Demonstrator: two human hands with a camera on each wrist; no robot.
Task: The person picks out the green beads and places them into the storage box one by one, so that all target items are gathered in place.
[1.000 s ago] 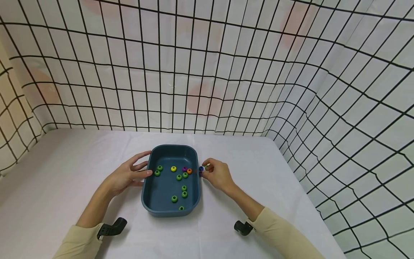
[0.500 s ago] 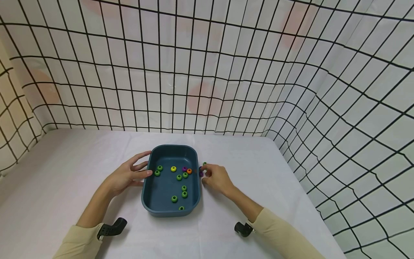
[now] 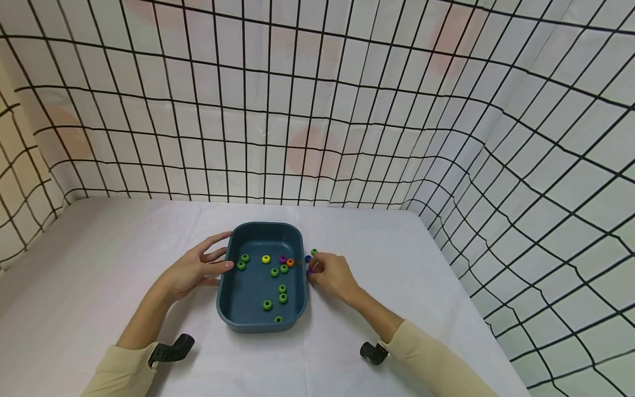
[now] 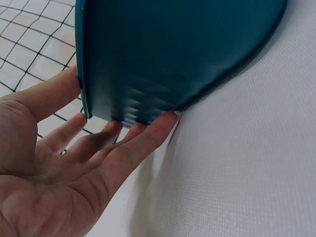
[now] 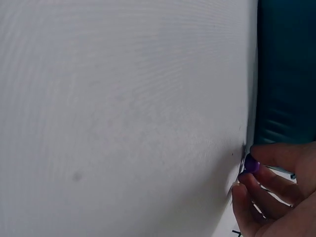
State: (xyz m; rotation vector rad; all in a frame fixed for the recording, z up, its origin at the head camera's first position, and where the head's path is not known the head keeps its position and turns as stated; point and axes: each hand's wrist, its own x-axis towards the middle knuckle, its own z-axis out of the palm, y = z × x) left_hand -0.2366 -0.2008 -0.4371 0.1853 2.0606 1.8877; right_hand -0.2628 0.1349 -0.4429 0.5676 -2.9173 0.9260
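Note:
Beside the right wall of a blue tray (image 3: 262, 327), my right hand (image 3: 336, 274) pinches a purple bead (image 5: 252, 164) between thumb and fingers, low near the white cloth. A blue bead (image 3: 308, 258) and a green bead (image 3: 314, 251) lie on the cloth just beyond those fingertips, outside the tray. My left hand (image 3: 192, 269) rests against the tray's left side; its thumb touches the rim and its spread fingers lie along the outer wall (image 4: 148, 74). Inside the tray are several green beads (image 3: 268, 305), a yellow bead (image 3: 266, 259), an orange bead (image 3: 290, 263) and another purple bead (image 3: 283, 259).
A white cloth (image 3: 387, 248) covers the table. Black wire grid panels (image 3: 297, 110) with white sheeting behind stand along the back and sides. A black wrist camera (image 3: 173, 348) sits on the left sleeve, and another wrist camera (image 3: 373, 353) on the right.
My right fingers have left the green bead, which now lies slightly farther back, passed over the blue bead and closed on the purple one nearer me. The left hand and tray have stayed put.

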